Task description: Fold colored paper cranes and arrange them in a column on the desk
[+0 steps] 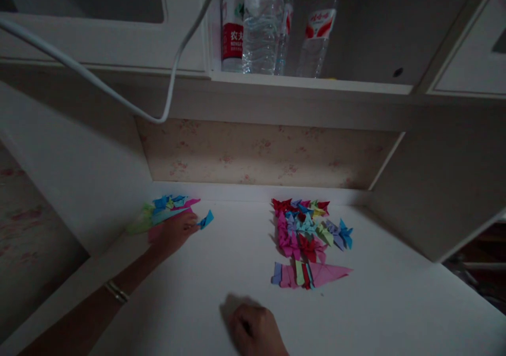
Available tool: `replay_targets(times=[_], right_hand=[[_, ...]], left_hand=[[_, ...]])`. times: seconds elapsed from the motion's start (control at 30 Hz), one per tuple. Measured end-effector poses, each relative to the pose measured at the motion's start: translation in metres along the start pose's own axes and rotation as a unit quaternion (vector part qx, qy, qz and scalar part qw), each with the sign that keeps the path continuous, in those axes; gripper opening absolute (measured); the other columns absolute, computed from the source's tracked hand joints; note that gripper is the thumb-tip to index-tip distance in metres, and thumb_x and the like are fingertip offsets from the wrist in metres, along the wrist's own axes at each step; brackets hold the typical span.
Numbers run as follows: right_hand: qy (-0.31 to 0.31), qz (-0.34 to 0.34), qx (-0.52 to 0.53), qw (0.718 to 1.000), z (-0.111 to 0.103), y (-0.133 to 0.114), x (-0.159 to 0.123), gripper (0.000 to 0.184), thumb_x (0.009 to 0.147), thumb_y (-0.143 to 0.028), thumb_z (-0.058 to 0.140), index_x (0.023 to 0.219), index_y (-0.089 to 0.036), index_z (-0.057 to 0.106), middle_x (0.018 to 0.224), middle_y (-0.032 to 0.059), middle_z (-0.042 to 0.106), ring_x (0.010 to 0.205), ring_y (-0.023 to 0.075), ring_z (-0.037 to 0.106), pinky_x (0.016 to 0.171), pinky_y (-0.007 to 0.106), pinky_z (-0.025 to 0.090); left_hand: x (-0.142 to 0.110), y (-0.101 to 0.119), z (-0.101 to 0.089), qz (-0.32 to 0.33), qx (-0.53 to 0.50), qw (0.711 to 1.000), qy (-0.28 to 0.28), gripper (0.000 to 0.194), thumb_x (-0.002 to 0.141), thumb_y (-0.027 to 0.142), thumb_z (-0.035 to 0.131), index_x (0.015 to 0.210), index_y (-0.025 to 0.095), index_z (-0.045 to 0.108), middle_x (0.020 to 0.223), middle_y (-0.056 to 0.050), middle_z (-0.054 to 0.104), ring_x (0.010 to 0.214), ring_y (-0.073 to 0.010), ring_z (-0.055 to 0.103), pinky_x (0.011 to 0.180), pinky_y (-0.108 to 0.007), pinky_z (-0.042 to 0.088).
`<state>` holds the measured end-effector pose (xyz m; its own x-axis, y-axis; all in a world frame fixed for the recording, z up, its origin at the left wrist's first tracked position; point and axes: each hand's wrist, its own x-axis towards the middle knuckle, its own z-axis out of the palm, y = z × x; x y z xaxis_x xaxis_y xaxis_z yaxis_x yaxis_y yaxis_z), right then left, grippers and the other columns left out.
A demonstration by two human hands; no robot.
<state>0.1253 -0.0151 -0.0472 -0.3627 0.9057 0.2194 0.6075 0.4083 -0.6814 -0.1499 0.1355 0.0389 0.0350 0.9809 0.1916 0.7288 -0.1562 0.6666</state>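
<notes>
My left hand reaches to the back left of the white table, its fingertips closed on a small blue folded paper piece. Beside and partly behind that hand lies a pile of coloured papers in blue, green and pink. My right hand is curled in a fist at the front middle of the table, with nothing showing in it. To the right, many-coloured origami figures sit in close rows. Just in front of them, a row of flat folded paper strips overlaps, ending in a pink pointed piece.
Above the table runs a shelf with several clear plastic bottles. A white cable hangs in a loop at upper left. Side panels close in the table, and flowered wallpaper covers the back.
</notes>
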Motion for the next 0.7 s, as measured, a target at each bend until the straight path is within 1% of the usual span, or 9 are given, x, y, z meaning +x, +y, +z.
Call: replay_targets(times=[0.13, 0.2, 0.3, 0.37, 0.5, 0.63, 0.7], right_hand=[[-0.003, 0.003, -0.008, 1.000, -0.004, -0.004, -0.001, 0.022, 0.077, -0.012, 0.050, 0.066, -0.020, 0.067, 0.062, -0.0008, 0.070, 0.056, 0.0128, 0.065, 0.053, 0.018, 0.040], [-0.008, 0.003, -0.008, 1.000, -0.004, -0.005, -0.001, 0.021, 0.076, -0.011, 0.051, 0.065, -0.020, 0.067, 0.064, -0.0011, 0.071, 0.057, 0.0125, 0.066, 0.055, 0.017, 0.041], [-0.009, 0.001, -0.009, 1.000, -0.003, -0.004, -0.001, 0.020, 0.075, -0.010, 0.053, 0.067, -0.021, 0.069, 0.068, -0.0021, 0.073, 0.058, 0.0118, 0.067, 0.056, 0.016, 0.042], [-0.011, -0.011, -0.016, 1.000, -0.001, -0.003, 0.000, 0.018, 0.073, -0.011, 0.055, 0.068, -0.021, 0.070, 0.070, -0.0025, 0.074, 0.059, 0.0119, 0.068, 0.056, 0.015, 0.043], [-0.030, -0.020, -0.046, 0.998, 0.004, -0.001, 0.004, 0.017, 0.070, -0.013, 0.058, 0.069, -0.021, 0.073, 0.068, -0.0026, 0.075, 0.056, 0.0123, 0.069, 0.055, 0.015, 0.045], [-0.049, -0.021, -0.067, 0.996, 0.016, 0.006, 0.010, 0.015, 0.070, -0.015, 0.062, 0.070, -0.023, 0.074, 0.068, -0.0039, 0.076, 0.057, 0.0132, 0.070, 0.056, 0.016, 0.047], [-0.060, -0.033, -0.063, 0.996, 0.020, 0.010, 0.012, 0.013, 0.073, -0.019, 0.063, 0.068, -0.024, 0.073, 0.066, -0.0059, 0.075, 0.056, 0.0129, 0.069, 0.056, 0.016, 0.049]], left_hand=[[-0.007, 0.048, 0.039, 0.039, -0.059, 0.997, -0.040, 0.025, 0.077, 0.043, 0.061, 0.086, 0.021, 0.068, 0.085, -0.003, 0.075, 0.081, -0.0209, 0.069, 0.074, -0.026, 0.053], [-0.011, 0.066, 0.056, 0.065, -0.072, 0.993, -0.061, 0.024, 0.078, 0.043, 0.059, 0.082, 0.022, 0.071, 0.079, -0.001, 0.074, 0.075, -0.0192, 0.067, 0.067, -0.024, 0.050], [-0.013, 0.089, 0.075, 0.090, -0.068, 0.989, -0.093, 0.030, 0.082, 0.044, 0.054, 0.086, 0.022, 0.074, 0.068, 0.002, 0.070, 0.064, -0.0161, 0.062, 0.056, -0.022, 0.044], [-0.011, 0.102, 0.085, 0.094, -0.076, 0.987, -0.110, 0.033, 0.084, 0.042, 0.050, 0.091, 0.020, 0.074, 0.067, 0.002, 0.069, 0.061, -0.0146, 0.060, 0.053, -0.021, 0.041], [0.004, 0.128, 0.101, 0.116, -0.082, 0.982, -0.121, 0.033, 0.084, 0.034, 0.050, 0.101, 0.018, 0.073, 0.079, -0.001, 0.073, 0.069, -0.0152, 0.063, 0.059, -0.021, 0.044], [0.026, 0.160, 0.118, 0.173, -0.056, 0.976, -0.118, 0.032, 0.086, 0.030, 0.050, 0.106, 0.018, 0.072, 0.083, -0.003, 0.076, 0.071, -0.0154, 0.066, 0.065, -0.022, 0.047], [0.038, 0.179, 0.127, 0.201, -0.028, 0.973, -0.109, 0.030, 0.087, 0.028, 0.050, 0.106, 0.020, 0.072, 0.085, -0.002, 0.076, 0.072, -0.0148, 0.067, 0.066, -0.021, 0.047]])
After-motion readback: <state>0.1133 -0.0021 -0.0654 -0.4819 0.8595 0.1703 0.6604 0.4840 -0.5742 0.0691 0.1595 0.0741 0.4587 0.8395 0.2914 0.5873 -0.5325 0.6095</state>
